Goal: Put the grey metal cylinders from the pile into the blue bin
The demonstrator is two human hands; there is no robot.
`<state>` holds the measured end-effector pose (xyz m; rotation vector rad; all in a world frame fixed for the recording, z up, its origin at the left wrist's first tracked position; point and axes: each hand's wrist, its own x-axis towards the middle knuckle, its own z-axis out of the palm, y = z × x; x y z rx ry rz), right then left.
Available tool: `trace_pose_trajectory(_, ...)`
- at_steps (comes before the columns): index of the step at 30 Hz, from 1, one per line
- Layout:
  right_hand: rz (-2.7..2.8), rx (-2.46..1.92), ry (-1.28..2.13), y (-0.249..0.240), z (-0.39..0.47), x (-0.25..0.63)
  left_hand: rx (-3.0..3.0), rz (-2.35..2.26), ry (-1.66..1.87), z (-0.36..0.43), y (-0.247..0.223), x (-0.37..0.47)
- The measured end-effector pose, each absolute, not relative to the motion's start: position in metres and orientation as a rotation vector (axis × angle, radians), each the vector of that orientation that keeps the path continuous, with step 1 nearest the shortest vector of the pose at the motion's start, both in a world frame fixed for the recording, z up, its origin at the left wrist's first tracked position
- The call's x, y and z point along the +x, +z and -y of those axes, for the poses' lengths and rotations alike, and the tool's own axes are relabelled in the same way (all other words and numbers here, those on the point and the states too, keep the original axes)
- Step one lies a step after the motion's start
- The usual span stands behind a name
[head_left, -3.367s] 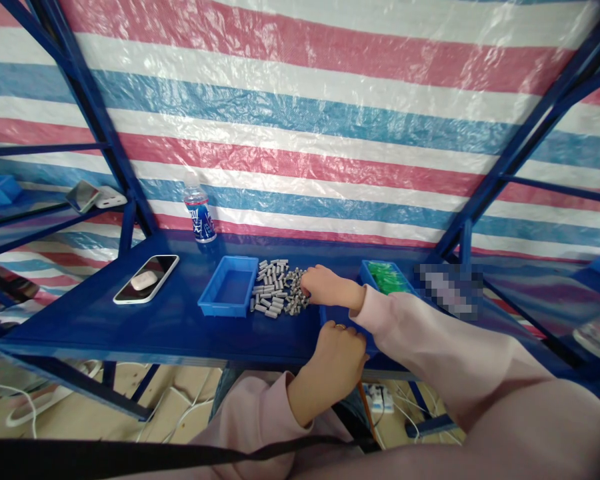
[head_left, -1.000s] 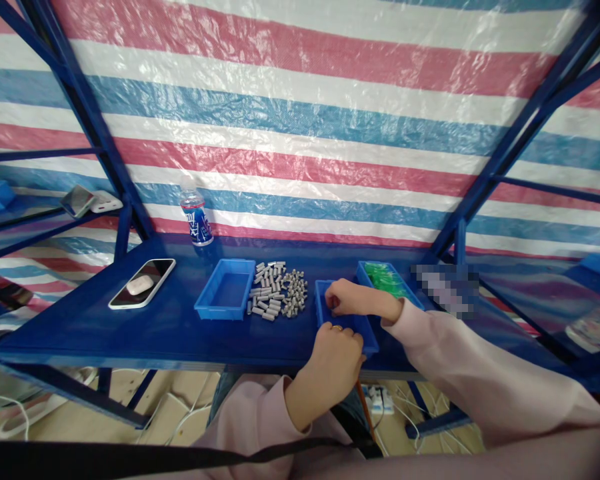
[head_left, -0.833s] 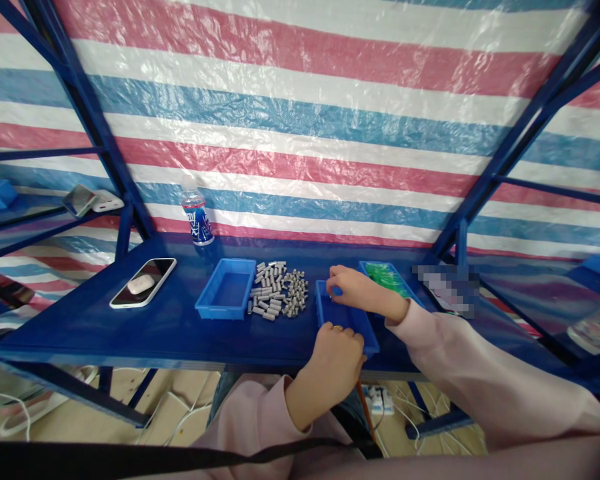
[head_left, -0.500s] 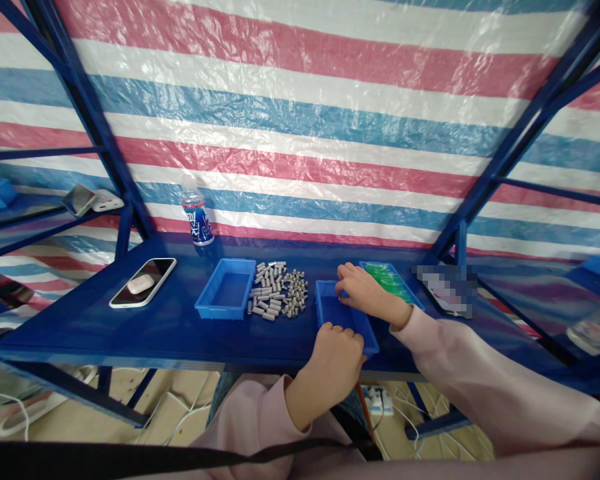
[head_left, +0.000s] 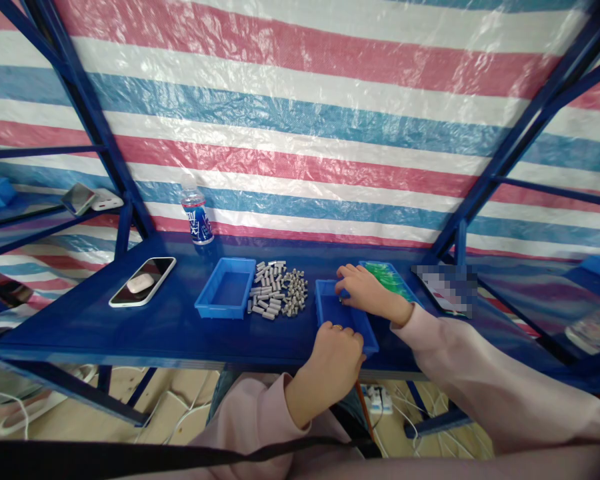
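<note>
A blue tray (head_left: 329, 303) stands right of the middle of the table. Over its right side, my right hand (head_left: 363, 291) has its fingers curled down; a small thing shows at the fingertips, too small to name. My left hand (head_left: 334, 360), with a ring on one finger, is closed at the tray's near edge, and its fingertips are hidden. Left of this tray lie a heap of small metal pieces (head_left: 296, 293) and many grey cylinders (head_left: 266, 292). Another blue tray (head_left: 226, 287) stands left of the cylinders.
A tray with green contents (head_left: 387, 280) is behind my right hand. A bottle (head_left: 197, 217) stands at the back left. A phone (head_left: 153, 275) with a white case (head_left: 141, 283) on it lies at the left. At the right lies a partly blurred flat object (head_left: 443, 293).
</note>
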<state>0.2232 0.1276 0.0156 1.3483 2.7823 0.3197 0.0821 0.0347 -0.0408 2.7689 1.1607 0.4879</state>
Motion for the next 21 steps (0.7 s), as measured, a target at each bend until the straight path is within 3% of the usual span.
trace_pose_trajectory(9, -2.989, 1.281, 0.06, 0.046, -0.141, 0.211, 2.763, -1.166, 0.464, -0.032, -0.036, 0.081)
trace_pose_trajectory(21, -2.908, 0.893, -0.022, 0.028, -0.137, 0.139, 2.761, -1.152, 0.497, -0.03, -0.031, 0.079)
